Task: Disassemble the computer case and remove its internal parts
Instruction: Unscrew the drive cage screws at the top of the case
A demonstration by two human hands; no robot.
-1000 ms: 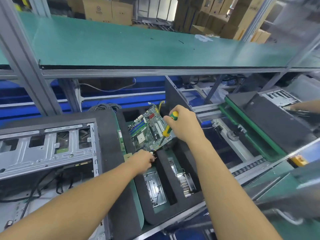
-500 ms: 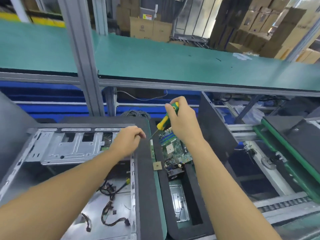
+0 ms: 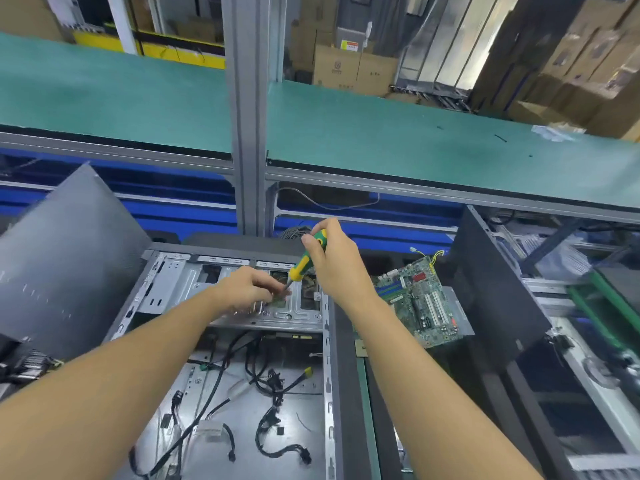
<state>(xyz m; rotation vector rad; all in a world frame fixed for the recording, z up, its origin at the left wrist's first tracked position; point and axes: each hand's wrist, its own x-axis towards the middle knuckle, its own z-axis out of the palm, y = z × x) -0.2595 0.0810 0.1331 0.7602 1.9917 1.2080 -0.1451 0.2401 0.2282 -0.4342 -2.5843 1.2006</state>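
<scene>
From the head camera I look down on an open computer case (image 3: 173,285) lying on its side at the lower centre of the view, with loose black cables (image 3: 270,379) strewn across its metal floor. The right hand (image 3: 341,268) is wrapped around the handle of a green and yellow screwdriver (image 3: 304,259), whose tip angles down onto the drive cage at the case's far end. The left hand (image 3: 246,289) rests there, fingers bent close together by the tip; I cannot tell whether they pinch anything. A removed motherboard (image 3: 419,303) lies tilted just right of the case.
</scene>
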